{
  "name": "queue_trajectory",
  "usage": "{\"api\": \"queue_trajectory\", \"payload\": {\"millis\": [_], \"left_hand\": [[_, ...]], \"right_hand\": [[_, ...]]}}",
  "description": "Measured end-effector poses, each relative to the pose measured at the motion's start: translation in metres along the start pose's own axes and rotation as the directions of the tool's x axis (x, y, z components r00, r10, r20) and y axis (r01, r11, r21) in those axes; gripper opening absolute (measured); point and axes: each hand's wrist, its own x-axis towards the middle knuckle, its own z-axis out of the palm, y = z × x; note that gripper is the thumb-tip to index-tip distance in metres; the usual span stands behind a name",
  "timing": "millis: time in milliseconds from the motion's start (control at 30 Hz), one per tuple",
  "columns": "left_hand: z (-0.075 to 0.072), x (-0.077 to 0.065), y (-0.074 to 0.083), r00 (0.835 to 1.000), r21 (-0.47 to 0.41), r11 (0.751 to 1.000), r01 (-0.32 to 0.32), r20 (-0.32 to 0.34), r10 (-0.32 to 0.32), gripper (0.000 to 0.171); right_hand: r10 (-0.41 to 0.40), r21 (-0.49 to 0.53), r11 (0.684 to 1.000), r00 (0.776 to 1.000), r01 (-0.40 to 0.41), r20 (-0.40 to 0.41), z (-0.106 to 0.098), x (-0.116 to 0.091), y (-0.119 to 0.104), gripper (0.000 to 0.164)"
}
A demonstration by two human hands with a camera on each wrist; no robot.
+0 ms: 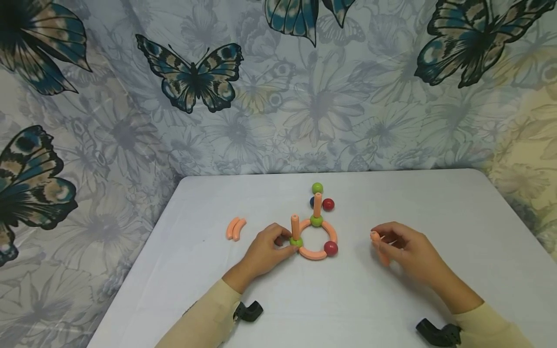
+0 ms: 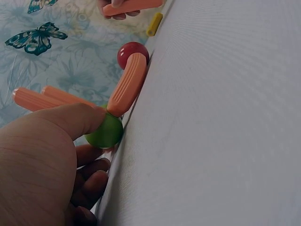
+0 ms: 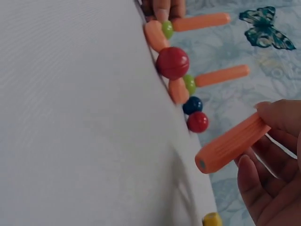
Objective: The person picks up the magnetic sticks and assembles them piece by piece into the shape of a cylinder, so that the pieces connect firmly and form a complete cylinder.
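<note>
On the white table lies a ring of curved orange pieces (image 1: 312, 254) joined by a red ball (image 1: 331, 249) and two green balls. My left hand (image 1: 263, 251) pinches the near-left green ball (image 2: 104, 133), from which an orange stick (image 1: 295, 227) stands upright. A second upright stick (image 1: 318, 206) rises from the far green ball (image 1: 316, 221). To the right of the ring, my right hand (image 1: 409, 251) holds another orange stick (image 3: 230, 145) between thumb and fingers. Its end with a small hole tilts downward, apart from the ring.
Behind the ring sit a loose green ball (image 1: 317, 187), a red ball (image 1: 328, 205) and a partly hidden blue ball (image 3: 193, 105). Two curved orange pieces (image 1: 236, 230) lie at left. A yellow piece (image 3: 212, 219) appears in both wrist views. Butterfly-print cloth (image 1: 278, 121) hangs behind the table.
</note>
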Motion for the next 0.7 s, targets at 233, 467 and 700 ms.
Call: {"api": "queue_trajectory", "payload": {"millis": [233,467,700], "left_hand": [[0.001,0.0,-0.002,1.0,-0.003,1.0,-0.012,-0.004,0.012,0.023],[0.001,0.001,-0.001,1.0,0.006,1.0,-0.01,-0.001,0.01,0.024],[0.0,0.0,-0.001,1.0,0.009,1.0,-0.005,-0.002,0.005,0.024]], "right_hand": [[-0.06,0.007,0.998,0.998,0.06,-0.034,0.005,0.013,-0.012,0.031],[-0.069,-0.021,0.997,0.996,0.068,-0.052,0.013,0.03,-0.027,0.031],[-0.019,0.036,0.999,0.999,0.02,-0.04,0.024,0.045,-0.033,0.031]]}}
